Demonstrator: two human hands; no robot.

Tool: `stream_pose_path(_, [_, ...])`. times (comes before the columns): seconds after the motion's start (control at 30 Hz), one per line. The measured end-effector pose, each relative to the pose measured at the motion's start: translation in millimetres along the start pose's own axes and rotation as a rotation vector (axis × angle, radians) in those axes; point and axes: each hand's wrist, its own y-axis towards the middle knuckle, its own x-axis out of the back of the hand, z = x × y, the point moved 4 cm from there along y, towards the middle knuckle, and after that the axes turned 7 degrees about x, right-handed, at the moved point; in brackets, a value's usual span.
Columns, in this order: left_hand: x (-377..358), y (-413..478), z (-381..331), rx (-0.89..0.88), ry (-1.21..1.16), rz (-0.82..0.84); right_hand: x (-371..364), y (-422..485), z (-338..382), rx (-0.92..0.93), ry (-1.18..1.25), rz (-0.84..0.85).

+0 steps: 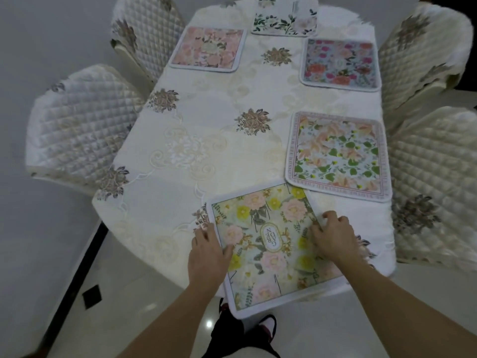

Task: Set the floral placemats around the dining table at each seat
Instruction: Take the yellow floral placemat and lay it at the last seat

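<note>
Placemat (268,244) lies askew between the hands, overhanging the table (206,130) edge nearest them, left hand (209,251) flat on its border, right hand (333,239) gripping the opposite edge; next it likely needs squaring and sliding forward.

Mat 1 (271,244), yellow/pink blooms, oval label at ctr: lying flat but skewed, near corner overhanging edge of table (160,202). L hand (209,251) fingers are resting along its left border, thumb on top. R hand (333,236) fingers are curling on its right border.
Mat 2 (338,153), peach blooms, green leaves, lettered border: lying flat just beyond R fingers.
Mat 3 (340,64), blue-grey w/ magenta and red: lying well beyond R fingers.
Mat 4 (207,49), pink: lying well beyond L fingers.
Mat 5 (285,18), white w/ dark leaves: lying farthest out.
</note>
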Motion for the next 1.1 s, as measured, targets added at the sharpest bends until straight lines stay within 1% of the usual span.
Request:
stream_pose_path(0.07, [-1.6, -0.4, -5.3, 0.046, -0.107, 0.016, -1.9, 2.8, -2.6, -0.038, 0.043, -0.003])
stream_pose_path(0.2, [-6.0, 4.3, -4.1, 0.255, -0.389, 0.002, -6.5, 8.1, -8.8, -0.083, 0.111, 0.012])
stream_pose_path(0.4, [-10.2, 6.8, 0.4, 0.308, -0.616, 0.044, -11.4, 11.5, -5.9, -0.037, 0.219, 0.055])
stream_pose_path(0.57, [0.5, 6.6, 14.2, 0.29, -0.616, 0.0, -20.9, -11.6, 13.7, -0.005, 0.325, 0.082])
stream_pose_path(0.8, [34.7, 9.8, 36.0, 0.168, -0.542, -0.031, -18.5, -37.8, 38.7, -0.003, 0.463, 0.077])
stream_pose_path(0.93, [65.5, 15.0, 28.5, 0.098, -0.601, -0.057, 7.9, -41.2, 57.5, 0.033, 0.519, 0.016])
stream_pose_path(1.1, [110.3, 22.4, 5.0, 0.018, -0.681, -0.082, 54.0, -39.5, 76.6, 0.089, 0.506, -0.094])
